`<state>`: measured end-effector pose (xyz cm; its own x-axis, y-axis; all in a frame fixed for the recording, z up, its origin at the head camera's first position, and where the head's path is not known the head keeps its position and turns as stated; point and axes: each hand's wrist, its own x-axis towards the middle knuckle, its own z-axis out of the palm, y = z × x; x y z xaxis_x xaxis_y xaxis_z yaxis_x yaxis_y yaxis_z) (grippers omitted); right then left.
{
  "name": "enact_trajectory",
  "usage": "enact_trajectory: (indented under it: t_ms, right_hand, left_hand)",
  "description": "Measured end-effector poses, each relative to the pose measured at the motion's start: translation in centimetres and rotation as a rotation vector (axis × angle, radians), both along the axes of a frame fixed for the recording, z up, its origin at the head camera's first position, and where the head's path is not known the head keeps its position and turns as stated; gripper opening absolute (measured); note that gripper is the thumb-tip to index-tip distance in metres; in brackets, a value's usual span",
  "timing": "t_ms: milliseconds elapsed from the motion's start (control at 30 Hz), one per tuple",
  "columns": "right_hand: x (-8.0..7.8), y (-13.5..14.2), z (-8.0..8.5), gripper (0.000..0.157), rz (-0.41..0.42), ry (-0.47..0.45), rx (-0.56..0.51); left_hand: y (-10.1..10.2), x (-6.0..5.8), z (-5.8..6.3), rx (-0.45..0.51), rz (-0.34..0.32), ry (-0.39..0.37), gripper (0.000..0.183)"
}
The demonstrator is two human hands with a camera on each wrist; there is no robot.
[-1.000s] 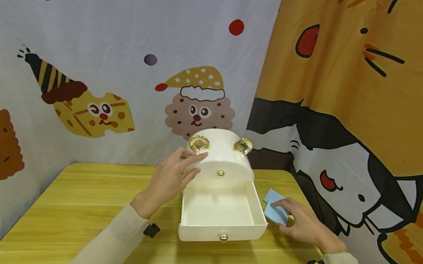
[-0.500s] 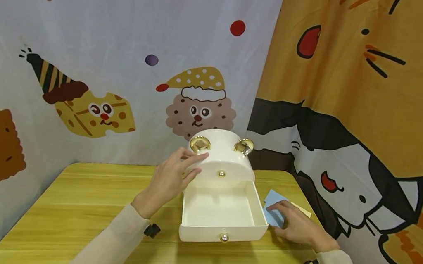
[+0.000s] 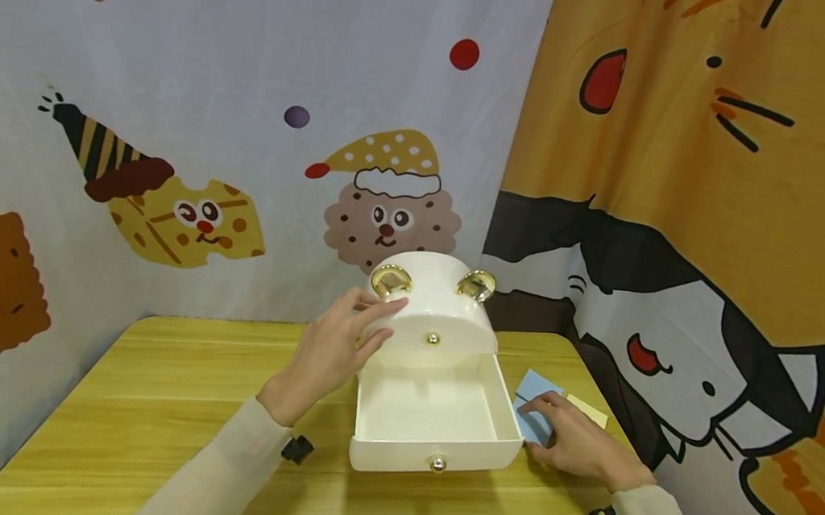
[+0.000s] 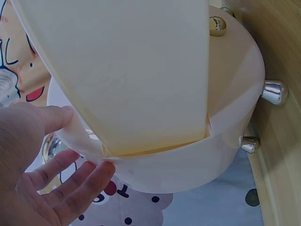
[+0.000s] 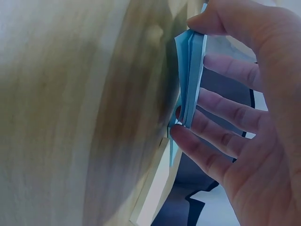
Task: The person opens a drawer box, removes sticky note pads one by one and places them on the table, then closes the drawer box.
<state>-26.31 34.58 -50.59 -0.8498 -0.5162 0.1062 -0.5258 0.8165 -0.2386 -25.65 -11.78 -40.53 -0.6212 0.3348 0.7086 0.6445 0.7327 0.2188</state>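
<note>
A white rounded drawer box (image 3: 438, 304) with two gold ears stands on the table, its lower drawer (image 3: 397, 457) pulled out and bare inside. At the box's upper left side, my left hand (image 3: 329, 344) rests with extended fingers; in the left wrist view the thumb and fingertips (image 4: 107, 168) touch the white shell. Right of the drawer, my right hand (image 3: 580, 439) holds a blue sticky note pad (image 5: 193, 77) on edge between thumb and fingers. Another blue piece of paper (image 3: 542, 383) lies just behind it. A pale yellow sticky note pad (image 3: 588, 411) lies beside that hand.
The wooden table (image 3: 184, 385) has its right edge close to the right hand. Printed cartoon curtains (image 3: 223, 73) hang behind and to the right. A second, closed drawer with a gold knob (image 3: 433, 339) sits above the open one.
My right hand has shifted slightly left toward the drawer, taking hold of the blue pad and tilting it. The yellow pad has come into view. My left hand has stayed put.
</note>
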Motion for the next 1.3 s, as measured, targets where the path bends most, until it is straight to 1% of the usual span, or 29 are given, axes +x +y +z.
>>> enact_trajectory:
  t_ms: [300,500,633,833,1067,1300]
  right_hand:
    - [0.0,-0.2,-0.6,0.048,-0.013,0.006,0.016]
    - [0.1,-0.5,-0.8,0.046,-0.043,-0.014,0.016]
    - [0.0,-0.5,-1.0,0.045,-0.049,-0.015,0.01]
    - [0.0,-0.3,-1.2,0.042,-0.043,-0.012,0.017]
    - [0.1,-0.4,-1.0,0.041,-0.023,-0.038,-0.007]
    - [-0.2,-0.2,-1.3,0.039,-0.027,-0.036,-0.012]
  left_hand:
    - [0.0,-0.1,-0.1,-0.002,0.004,-0.002,0.052]
    - [0.0,0.0,-0.1,0.001,0.007,-0.005,0.052]
    - [0.0,-0.1,-0.2,0.003,0.004,0.001,0.053]
    - [0.0,-0.2,-0.2,-0.002,0.004,0.006,0.053]
    - [0.0,-0.2,-0.2,-0.009,0.008,0.005,0.053]
    - [-0.1,0.0,-0.1,-0.006,0.006,0.0,0.053]
